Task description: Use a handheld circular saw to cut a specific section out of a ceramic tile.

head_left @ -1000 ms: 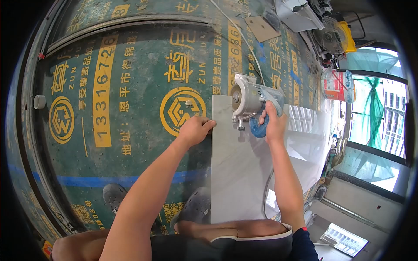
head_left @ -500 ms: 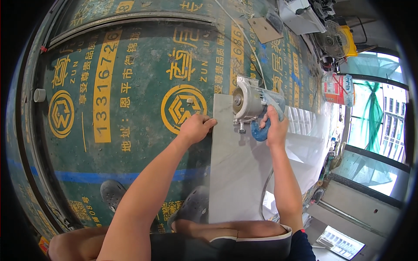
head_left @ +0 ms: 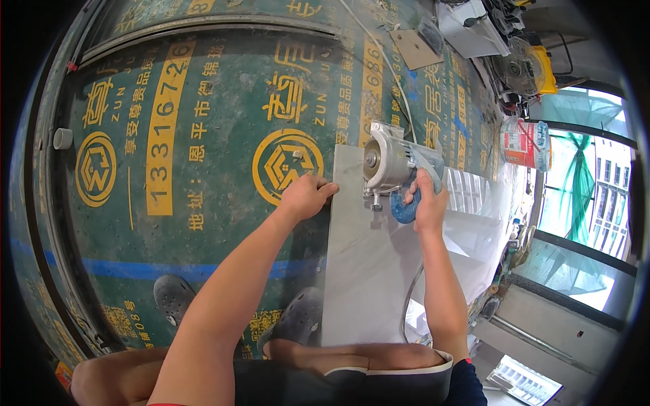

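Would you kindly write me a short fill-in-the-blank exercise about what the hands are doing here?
1. The right hand grips the ____ handle of the power cutter.
2. The left hand presses on the ____ edge of the grey tile.
3. The tile lies on a ____ floor covering with yellow print.
4. The cutter's cord trails down beside the ____ forearm.

Missing words: blue; left; green; right

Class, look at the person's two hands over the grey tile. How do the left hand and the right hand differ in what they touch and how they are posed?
The left hand rests at the left edge of the grey tile, fingers curled; the right hand wraps the blue handle of the power cutter. The left hand holds no tool, while the right hand's grip is closed round one. The left forearm crosses the green floor sheet; the right lies over the tile. Both are bare.
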Motion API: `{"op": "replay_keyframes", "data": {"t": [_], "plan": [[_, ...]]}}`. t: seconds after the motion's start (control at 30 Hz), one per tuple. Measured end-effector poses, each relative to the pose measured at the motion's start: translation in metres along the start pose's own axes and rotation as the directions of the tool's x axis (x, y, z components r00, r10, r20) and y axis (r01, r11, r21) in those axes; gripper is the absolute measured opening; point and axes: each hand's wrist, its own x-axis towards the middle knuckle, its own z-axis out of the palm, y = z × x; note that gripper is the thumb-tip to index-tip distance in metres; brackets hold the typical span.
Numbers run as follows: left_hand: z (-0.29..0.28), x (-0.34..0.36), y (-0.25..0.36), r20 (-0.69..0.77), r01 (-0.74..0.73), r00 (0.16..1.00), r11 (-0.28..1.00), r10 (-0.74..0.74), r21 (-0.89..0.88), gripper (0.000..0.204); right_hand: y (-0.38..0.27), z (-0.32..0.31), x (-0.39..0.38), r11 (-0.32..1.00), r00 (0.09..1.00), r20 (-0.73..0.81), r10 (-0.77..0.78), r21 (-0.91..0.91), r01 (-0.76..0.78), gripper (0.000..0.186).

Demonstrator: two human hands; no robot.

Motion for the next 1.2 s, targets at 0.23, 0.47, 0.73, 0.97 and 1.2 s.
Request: {"op": "replay_keyframes", "data": {"t": [0.23, 0.47, 0.73, 0.97, 1.2], "plan": [[0.0, 0.0, 0.001, -0.001, 0.008, 1.0, 1.0, -0.008, 0.017, 0.04, -0.003, -0.001, -0.006, 0.999, 1.0, -0.013, 0.004, 0.04, -0.004, 0.028], [0.0, -0.001, 0.001, 0.001, 0.004, 1.0, 1.0, -0.004, 0.012, 0.04, -0.003, -0.003, -0.012, 1.0, 1.0, -0.022, -0.009, 0.027, 0.009, 0.027], [0.001, 0.001, -0.001, 0.009, 0.007, 1.0, 1.0, -0.007, 0.009, 0.041, -0.001, -0.004, -0.016, 0.999, 1.0, -0.026, -0.002, 0.035, 0.003, 0.028], [0.002, 0.002, -0.005, -0.001, -0.009, 1.0, 1.0, 0.009, -0.004, 0.041, 0.003, -0.006, -0.018, 0.999, 0.999, -0.033, 0.015, 0.047, -0.013, 0.028], [0.002, 0.002, -0.003, 0.02, 0.0, 1.0, 1.0, 0.0, 0.0, 0.043, 0.005, -0.008, -0.019, 0.997, 0.999, -0.021, 0.029, 0.065, -0.027, 0.028]]}}
